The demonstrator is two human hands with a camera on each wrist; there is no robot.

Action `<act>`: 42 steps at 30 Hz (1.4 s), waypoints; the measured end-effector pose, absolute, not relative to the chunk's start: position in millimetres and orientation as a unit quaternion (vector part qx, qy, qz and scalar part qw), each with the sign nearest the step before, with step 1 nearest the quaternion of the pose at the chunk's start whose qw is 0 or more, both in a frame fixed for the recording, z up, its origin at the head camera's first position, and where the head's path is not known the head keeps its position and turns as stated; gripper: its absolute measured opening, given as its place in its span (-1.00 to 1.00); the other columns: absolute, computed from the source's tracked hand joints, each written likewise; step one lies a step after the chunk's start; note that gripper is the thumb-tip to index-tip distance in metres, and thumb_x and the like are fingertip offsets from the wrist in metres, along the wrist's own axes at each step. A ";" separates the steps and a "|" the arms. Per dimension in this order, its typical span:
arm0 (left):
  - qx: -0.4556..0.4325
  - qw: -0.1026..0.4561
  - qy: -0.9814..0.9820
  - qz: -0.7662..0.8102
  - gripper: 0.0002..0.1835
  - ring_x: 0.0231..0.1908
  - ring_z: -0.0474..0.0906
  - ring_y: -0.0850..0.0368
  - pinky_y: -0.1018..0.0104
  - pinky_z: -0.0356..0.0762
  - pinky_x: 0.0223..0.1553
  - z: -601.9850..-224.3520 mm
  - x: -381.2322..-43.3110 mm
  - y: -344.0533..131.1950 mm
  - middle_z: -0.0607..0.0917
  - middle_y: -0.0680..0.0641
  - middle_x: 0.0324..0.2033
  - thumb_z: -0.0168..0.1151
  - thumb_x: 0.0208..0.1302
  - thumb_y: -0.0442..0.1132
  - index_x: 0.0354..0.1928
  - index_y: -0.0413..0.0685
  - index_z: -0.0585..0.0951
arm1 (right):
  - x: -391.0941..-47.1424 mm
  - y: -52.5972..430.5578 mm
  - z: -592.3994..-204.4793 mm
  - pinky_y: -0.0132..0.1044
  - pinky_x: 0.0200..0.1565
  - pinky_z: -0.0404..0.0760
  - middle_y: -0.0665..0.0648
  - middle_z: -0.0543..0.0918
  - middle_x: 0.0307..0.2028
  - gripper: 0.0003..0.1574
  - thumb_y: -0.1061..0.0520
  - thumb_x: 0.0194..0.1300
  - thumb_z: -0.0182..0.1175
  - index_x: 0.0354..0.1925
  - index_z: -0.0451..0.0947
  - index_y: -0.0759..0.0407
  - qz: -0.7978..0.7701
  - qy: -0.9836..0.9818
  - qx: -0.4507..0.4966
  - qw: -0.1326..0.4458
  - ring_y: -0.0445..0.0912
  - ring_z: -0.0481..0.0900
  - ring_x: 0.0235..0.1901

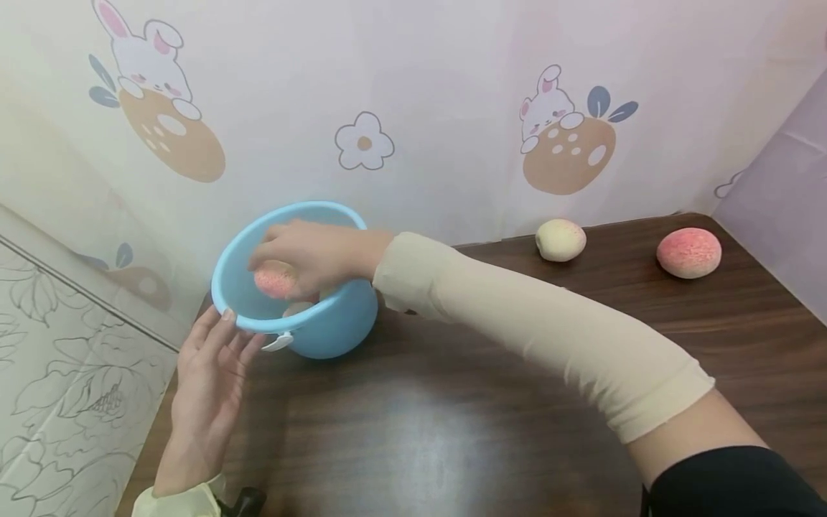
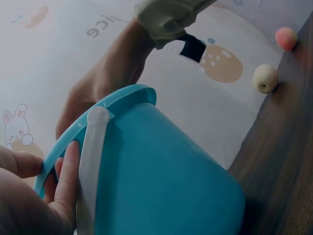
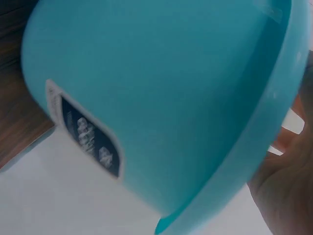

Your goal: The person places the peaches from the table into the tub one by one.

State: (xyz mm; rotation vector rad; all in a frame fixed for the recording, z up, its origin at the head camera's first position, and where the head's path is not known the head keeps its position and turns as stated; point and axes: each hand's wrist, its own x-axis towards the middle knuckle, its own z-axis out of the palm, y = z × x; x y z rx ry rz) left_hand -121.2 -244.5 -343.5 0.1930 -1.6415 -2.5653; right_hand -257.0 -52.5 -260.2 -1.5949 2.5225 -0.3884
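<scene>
A light-blue bucket with a white handle stands on the dark table against the wall. My left hand pinches its near-left rim, thumb on top and fingers under the outer lip. Inside the bucket's mouth, my right hand holds a pink-and-yellow peach from above. Below that hand, part of another pale fruit shows in the bucket. In the right wrist view the bucket wall fills most of the picture and hides the peach.
A cream-coloured peach lies at the table's back edge, right of the bucket. Farther right, near the corner, is a pink peach. Wall sheeting with rabbit prints rises behind the wooden table.
</scene>
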 end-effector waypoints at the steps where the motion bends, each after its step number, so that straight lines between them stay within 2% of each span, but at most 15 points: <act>1: 0.063 0.045 -0.539 -0.839 -0.38 0.16 0.66 0.20 0.40 0.75 0.15 -343.6 -121.1 -244.6 0.28 -0.11 0.43 0.09 0.60 -0.28 0.55 -0.08 0.10 | -256.7 -55.8 -260.2 -0.39 0.43 0.42 -0.01 0.51 0.36 -0.29 -0.06 0.40 0.32 0.45 0.43 -0.06 -0.126 0.837 -0.529 0.069 -0.16 0.45 0.29; 4: 0.063 0.046 -0.536 -0.841 -0.38 0.14 0.66 0.21 0.39 0.75 0.16 -343.6 -121.4 -244.6 0.29 -0.11 0.43 0.09 0.60 -0.29 0.55 -0.09 0.11 | -255.9 -64.1 -260.7 -0.42 0.39 0.43 -0.03 0.53 0.32 -0.36 0.00 0.45 0.26 0.44 0.42 -0.05 -0.125 0.838 -0.524 0.086 -0.20 0.47 0.21; 11: 0.067 0.040 -0.549 -0.832 -0.35 0.26 0.61 0.18 0.42 0.71 0.20 -343.6 -120.9 -245.0 0.23 -0.10 0.48 0.08 0.61 -0.26 0.58 -0.07 0.06 | -258.4 -75.0 -264.5 -0.43 0.11 0.58 -0.04 0.64 0.00 -0.54 0.08 0.45 0.25 0.26 0.45 0.00 -0.127 0.847 -0.503 0.117 -0.20 0.58 -0.04; 14: 0.069 0.041 -0.555 -0.828 -0.34 0.27 0.60 0.17 0.42 0.71 0.21 -343.1 -120.8 -245.6 0.23 -0.10 0.48 0.08 0.61 -0.25 0.59 -0.08 0.05 | -260.8 -78.9 -266.4 -0.43 0.09 0.58 -0.04 0.63 0.00 -0.50 0.07 0.42 0.31 0.27 0.45 0.00 -0.125 0.854 -0.489 0.129 -0.19 0.58 -0.03; 17: 0.067 0.042 -0.556 -0.827 -0.34 0.26 0.61 0.18 0.42 0.71 0.20 -342.7 -121.3 -246.4 0.23 -0.10 0.47 0.07 0.62 -0.26 0.59 -0.09 0.05 | -262.1 -82.6 -268.9 -0.40 -0.04 0.68 -0.04 0.63 0.00 -0.47 0.08 0.38 0.37 0.25 0.45 -0.03 -0.130 0.858 -0.474 0.149 -0.17 0.62 -0.09; 20: 0.066 0.040 -0.552 -0.830 -0.34 0.24 0.62 0.18 0.41 0.72 0.20 -342.7 -121.8 -246.9 0.23 -0.11 0.48 0.07 0.61 -0.27 0.59 -0.09 0.05 | -262.8 -86.3 -272.5 -0.37 -0.13 0.68 -0.06 0.62 -0.02 -0.50 0.08 0.38 0.37 0.21 0.45 -0.09 -0.126 0.864 -0.459 0.164 -0.17 0.62 -0.10; 28: 0.070 0.040 -0.548 -0.833 -0.34 0.22 0.63 0.18 0.40 0.73 0.18 -341.8 -123.0 -245.6 0.23 -0.11 0.48 0.08 0.61 -0.26 0.59 -0.10 0.05 | -268.9 -91.8 -281.2 -0.38 0.04 0.59 -0.03 0.62 -0.02 -0.53 0.09 0.36 0.35 0.17 0.46 -0.05 -0.110 0.864 -0.468 0.150 -0.15 0.54 -0.04; 33: 0.068 0.039 -0.548 -0.833 -0.35 0.23 0.63 0.17 0.40 0.72 0.19 -340.9 -123.2 -245.1 0.24 -0.11 0.49 0.09 0.61 -0.26 0.59 -0.08 0.07 | -269.7 -93.7 -280.9 -0.34 0.18 0.54 -0.01 0.54 0.09 -0.53 0.01 0.46 0.22 0.28 0.45 -0.07 -0.079 0.866 -0.473 0.140 -0.13 0.47 0.04; 36: 0.069 0.036 -0.547 -0.834 -0.35 0.23 0.64 0.17 0.40 0.72 0.19 -341.0 -122.9 -245.3 0.24 -0.10 0.49 0.10 0.60 -0.24 0.58 -0.07 0.09 | -268.8 -94.9 -280.2 -0.33 0.19 0.52 -0.02 0.49 0.16 -0.52 -0.05 0.50 0.12 0.33 0.44 -0.11 -0.062 0.872 -0.466 0.137 -0.13 0.44 0.06; 39: 0.071 0.036 -0.550 -0.831 -0.35 0.21 0.65 0.18 0.40 0.73 0.18 -341.3 -122.6 -245.4 0.25 -0.09 0.48 0.11 0.60 -0.23 0.58 -0.06 0.10 | -267.5 -95.9 -280.2 -0.32 0.20 0.54 -0.02 0.51 0.17 -0.53 -0.07 0.52 0.06 0.32 0.45 -0.12 -0.055 0.872 -0.467 0.133 -0.13 0.46 0.07; 42: 0.072 0.037 -0.555 -0.828 -0.36 0.19 0.65 0.18 0.41 0.74 0.16 -340.9 -122.3 -246.5 0.26 -0.09 0.47 0.10 0.60 -0.23 0.57 -0.06 0.11 | -266.4 -97.7 -280.1 -0.32 0.30 0.53 -0.03 0.55 0.19 -0.52 -0.06 0.52 0.07 0.34 0.45 -0.09 -0.047 0.869 -0.478 0.122 -0.14 0.48 0.09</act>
